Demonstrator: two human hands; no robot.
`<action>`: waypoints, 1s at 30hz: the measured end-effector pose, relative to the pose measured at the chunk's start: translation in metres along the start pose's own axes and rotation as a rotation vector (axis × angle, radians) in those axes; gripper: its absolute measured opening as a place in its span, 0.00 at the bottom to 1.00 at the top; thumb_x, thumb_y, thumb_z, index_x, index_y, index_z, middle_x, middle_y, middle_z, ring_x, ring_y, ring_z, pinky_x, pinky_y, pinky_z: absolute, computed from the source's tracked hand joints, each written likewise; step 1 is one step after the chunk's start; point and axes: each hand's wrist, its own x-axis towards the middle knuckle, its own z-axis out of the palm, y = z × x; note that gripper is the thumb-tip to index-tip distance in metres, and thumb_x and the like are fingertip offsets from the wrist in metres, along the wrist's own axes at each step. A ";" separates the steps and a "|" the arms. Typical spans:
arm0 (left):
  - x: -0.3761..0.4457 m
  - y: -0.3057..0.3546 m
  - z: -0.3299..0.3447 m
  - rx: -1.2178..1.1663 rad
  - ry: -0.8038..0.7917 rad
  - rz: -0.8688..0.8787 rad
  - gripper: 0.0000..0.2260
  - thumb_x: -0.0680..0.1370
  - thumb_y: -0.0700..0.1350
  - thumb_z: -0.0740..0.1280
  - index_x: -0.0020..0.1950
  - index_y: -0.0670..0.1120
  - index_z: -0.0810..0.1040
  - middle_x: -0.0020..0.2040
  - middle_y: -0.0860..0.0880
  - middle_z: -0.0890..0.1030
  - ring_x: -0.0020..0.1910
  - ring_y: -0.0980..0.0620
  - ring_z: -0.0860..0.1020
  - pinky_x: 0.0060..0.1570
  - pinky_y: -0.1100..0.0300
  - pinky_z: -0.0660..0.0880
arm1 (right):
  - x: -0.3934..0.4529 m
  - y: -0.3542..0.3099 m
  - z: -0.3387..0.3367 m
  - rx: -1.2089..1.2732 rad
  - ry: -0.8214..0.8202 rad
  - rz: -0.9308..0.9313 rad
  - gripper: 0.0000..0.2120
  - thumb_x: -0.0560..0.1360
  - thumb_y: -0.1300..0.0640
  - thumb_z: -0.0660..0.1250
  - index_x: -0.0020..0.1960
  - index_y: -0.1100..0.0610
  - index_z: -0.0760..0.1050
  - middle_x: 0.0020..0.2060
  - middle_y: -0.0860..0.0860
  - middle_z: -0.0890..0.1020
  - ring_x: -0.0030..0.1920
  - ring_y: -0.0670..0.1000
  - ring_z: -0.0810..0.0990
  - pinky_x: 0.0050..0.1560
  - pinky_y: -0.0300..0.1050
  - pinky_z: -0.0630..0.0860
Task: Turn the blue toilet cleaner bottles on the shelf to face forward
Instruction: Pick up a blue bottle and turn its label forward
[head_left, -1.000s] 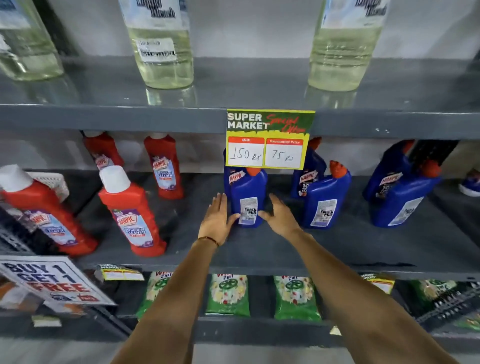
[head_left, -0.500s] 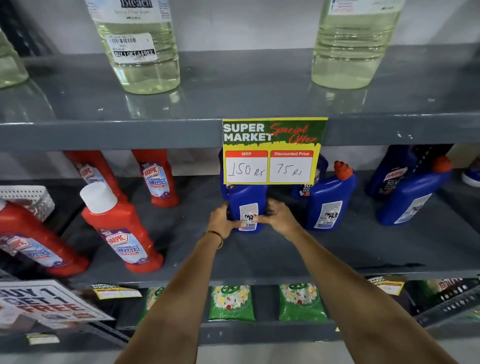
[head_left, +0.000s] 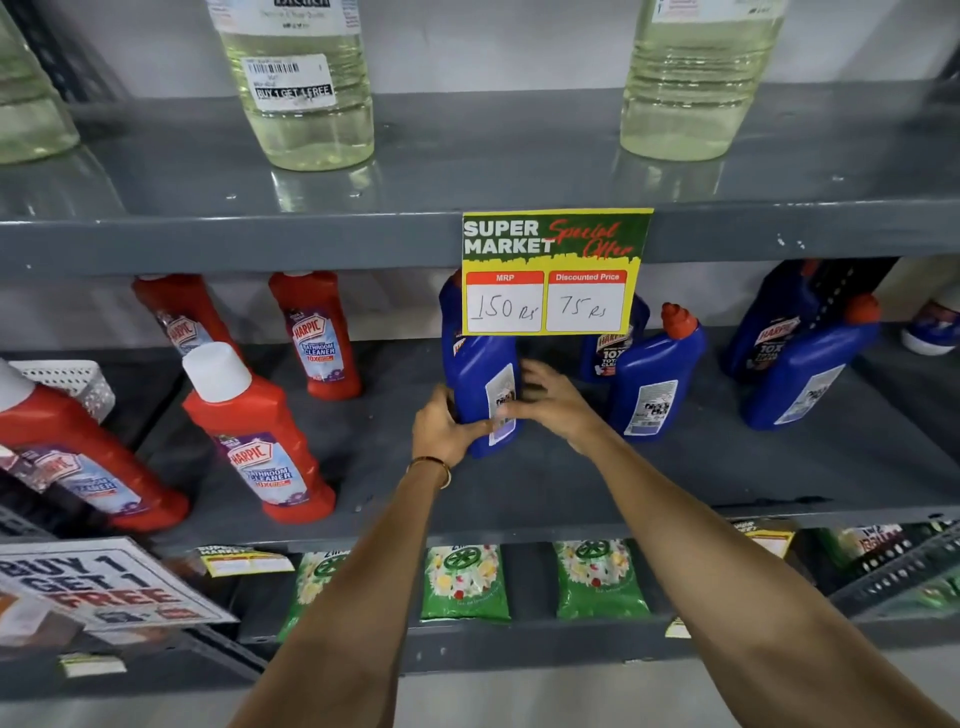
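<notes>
Grey metal shelf (head_left: 571, 483) is carrying red Harpic bathroom cleaner bottles (head_left: 260, 441) at left & blue toilet cleaner bottles at right. Front-centre blue bottle (head_left: 480, 395) is standing upright under the price tag (head_left: 556, 273), back label showing. Left hand (head_left: 447, 428) is gripping its base w/ fingers closed on it; right hand (head_left: 553, 402), blurred, is touching its other side, fingers spread

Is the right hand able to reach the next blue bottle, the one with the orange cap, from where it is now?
Probably yes. The right hand is beside that bottle, with bare shelf between them. The price sign hangs higher and should not block it.
</notes>
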 end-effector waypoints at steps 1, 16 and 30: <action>-0.001 0.001 0.002 0.041 0.039 0.002 0.24 0.60 0.48 0.79 0.49 0.44 0.72 0.48 0.46 0.82 0.41 0.49 0.79 0.36 0.61 0.73 | -0.001 -0.001 0.003 0.002 0.008 0.005 0.38 0.63 0.62 0.77 0.68 0.56 0.64 0.62 0.52 0.75 0.58 0.51 0.77 0.56 0.43 0.76; 0.006 0.004 -0.023 -0.213 -0.232 -0.005 0.17 0.61 0.43 0.79 0.44 0.48 0.75 0.41 0.50 0.80 0.43 0.50 0.80 0.38 0.65 0.76 | 0.001 -0.010 0.015 0.047 0.141 -0.078 0.31 0.57 0.52 0.80 0.56 0.48 0.70 0.51 0.45 0.80 0.53 0.45 0.79 0.48 0.39 0.75; 0.009 -0.003 -0.035 -0.700 -0.797 -0.306 0.18 0.74 0.33 0.62 0.59 0.51 0.74 0.54 0.48 0.80 0.50 0.51 0.82 0.46 0.55 0.81 | -0.005 -0.014 -0.011 0.302 -0.318 -0.022 0.20 0.68 0.64 0.71 0.58 0.53 0.76 0.52 0.49 0.83 0.55 0.50 0.81 0.57 0.48 0.78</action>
